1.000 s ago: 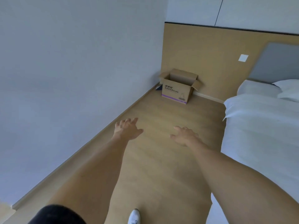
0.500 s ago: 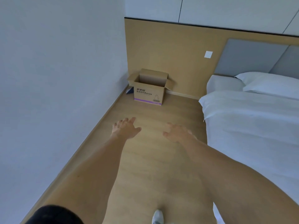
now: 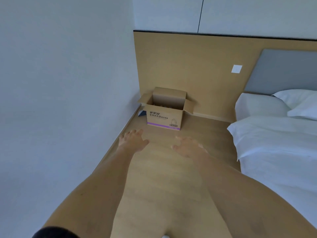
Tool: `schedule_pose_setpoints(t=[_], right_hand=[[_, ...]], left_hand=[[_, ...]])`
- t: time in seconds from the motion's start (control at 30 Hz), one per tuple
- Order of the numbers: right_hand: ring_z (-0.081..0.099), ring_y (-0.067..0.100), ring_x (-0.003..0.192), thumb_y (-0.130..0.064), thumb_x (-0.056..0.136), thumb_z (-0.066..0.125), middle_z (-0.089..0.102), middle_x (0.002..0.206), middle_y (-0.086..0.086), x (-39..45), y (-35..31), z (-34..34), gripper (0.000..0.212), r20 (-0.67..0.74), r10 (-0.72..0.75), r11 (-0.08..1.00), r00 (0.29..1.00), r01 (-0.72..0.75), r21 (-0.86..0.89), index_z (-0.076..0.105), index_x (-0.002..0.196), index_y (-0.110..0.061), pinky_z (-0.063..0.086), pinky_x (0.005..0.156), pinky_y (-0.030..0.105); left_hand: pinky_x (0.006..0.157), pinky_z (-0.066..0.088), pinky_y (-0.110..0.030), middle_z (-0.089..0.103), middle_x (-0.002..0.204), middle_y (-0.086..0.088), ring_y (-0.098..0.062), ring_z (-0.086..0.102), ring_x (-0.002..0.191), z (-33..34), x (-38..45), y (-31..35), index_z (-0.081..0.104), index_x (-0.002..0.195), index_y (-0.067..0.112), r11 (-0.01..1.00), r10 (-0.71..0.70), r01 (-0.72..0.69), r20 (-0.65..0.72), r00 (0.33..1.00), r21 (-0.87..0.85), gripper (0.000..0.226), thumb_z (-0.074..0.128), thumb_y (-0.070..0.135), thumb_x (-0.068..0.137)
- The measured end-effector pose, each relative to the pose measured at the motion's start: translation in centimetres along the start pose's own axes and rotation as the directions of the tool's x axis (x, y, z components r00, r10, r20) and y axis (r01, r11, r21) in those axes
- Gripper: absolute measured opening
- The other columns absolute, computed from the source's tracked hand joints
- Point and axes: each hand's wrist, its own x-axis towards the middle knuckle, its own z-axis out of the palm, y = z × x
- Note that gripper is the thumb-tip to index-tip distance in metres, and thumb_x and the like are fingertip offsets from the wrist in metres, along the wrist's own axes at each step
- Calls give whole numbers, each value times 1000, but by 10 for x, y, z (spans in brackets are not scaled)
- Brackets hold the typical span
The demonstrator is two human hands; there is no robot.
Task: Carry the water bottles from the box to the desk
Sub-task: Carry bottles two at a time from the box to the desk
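Note:
An open cardboard box with a purple stripe stands on the wooden floor in the far corner, its flaps up. Dark bottle tops show faintly inside it. My left hand and my right hand are stretched out in front of me, palms down, fingers spread, holding nothing. Both hands hover short of the box, well above the floor. No desk is in view.
A white wall runs along the left. A bed with white sheets and pillows fills the right side. A wooden panel with a white switch stands behind the box. A small dark object lies left of the box.
The box has come nearer and looms larger as I walk toward it. My view has swung so the box sits more central. Both hands stay open and outstretched.

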Motion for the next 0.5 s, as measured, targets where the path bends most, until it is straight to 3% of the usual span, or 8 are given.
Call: schedule_pose_setpoints(t=[0.2, 0.5], right_hand=[[26, 28, 149, -68, 93, 42, 23, 164, 1, 101, -9, -46, 71, 1, -29, 1000, 1000, 29, -1, 21, 156, -40, 25, 117, 51], [47, 33, 129, -64, 88, 40, 47, 143, 8, 224, -4, -94, 65, -36, 20, 1000, 999, -19, 13, 33, 147, -39, 38, 103, 48]], left_hand=[[105, 35, -47, 50, 141, -3, -28, 45, 132, -22, 103, 10, 44, 139, 28, 1000, -24, 24, -12, 1000, -11, 57, 46, 60, 92], [100, 40, -49, 55, 135, -2, -29, 52, 123, -43, 255, 34, 41, 139, 33, 997, 66, -66, -18, 998, -37, 55, 46, 52, 88]])
